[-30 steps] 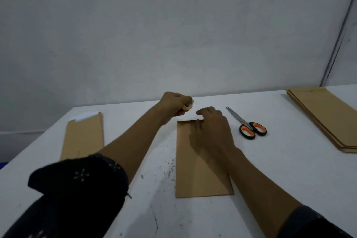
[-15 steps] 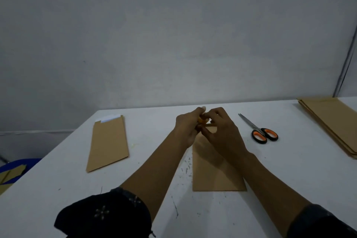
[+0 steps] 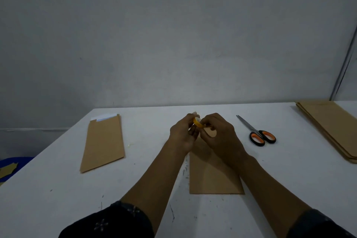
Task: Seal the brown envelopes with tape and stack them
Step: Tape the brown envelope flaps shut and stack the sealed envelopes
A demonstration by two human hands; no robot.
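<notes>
Both hands met above a flat brown paper envelope [image 3: 213, 176] on the white surface [image 3: 289, 179] — the left hand [image 3: 182, 134] curled around a small yellow roll of tape [image 3: 197, 122], the right hand [image 3: 219, 135] pinching at its edge, seemingly after the loose end. The envelope looked light and limp, best held flat near its open end; the tape thin, clingy, easily twisted. Orange-handled scissors [image 3: 257, 133] lay just right of the hands, a stack of brown envelopes [image 3: 332, 127] far right — one taped envelope [image 3: 103, 141] well apart, left.
</notes>
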